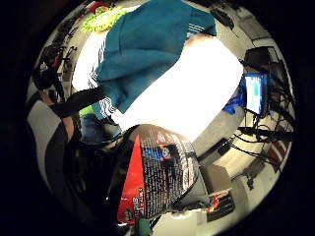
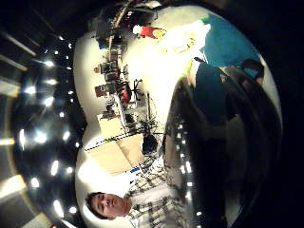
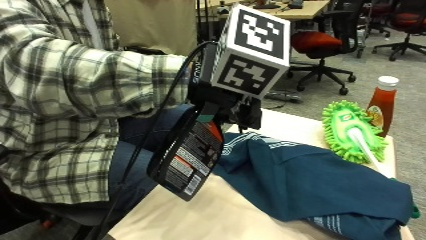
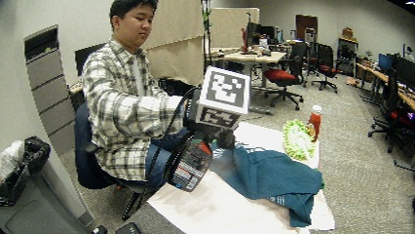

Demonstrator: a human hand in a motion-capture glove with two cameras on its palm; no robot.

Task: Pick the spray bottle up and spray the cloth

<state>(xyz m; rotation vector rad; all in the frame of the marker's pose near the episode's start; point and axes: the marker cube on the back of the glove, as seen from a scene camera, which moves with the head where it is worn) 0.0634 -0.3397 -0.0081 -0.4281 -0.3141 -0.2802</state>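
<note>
Outside view: your gloved right hand (image 3: pixel 226 107) grips the spray bottle (image 3: pixel 188 157) by its neck, tilted above the table's (image 3: pixel 219 215) near edge, just beside the teal cloth (image 3: pixel 313 185). Little-finger palm view: bottle (image 1: pixel 157 172) close, cloth (image 1: pixel 147 49) beyond.

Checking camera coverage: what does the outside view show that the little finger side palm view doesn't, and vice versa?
Only the outside view shows the gloved right hand gripping the spray bottle by its top, plus the ketchup bottle behind the green duster. Only the little finger side palm view shows a lit screen and cables on the floor beside the table. Both show the bottle held in the air, tilted, near the teal cloth spread on the table, with the duster beyond.
</note>
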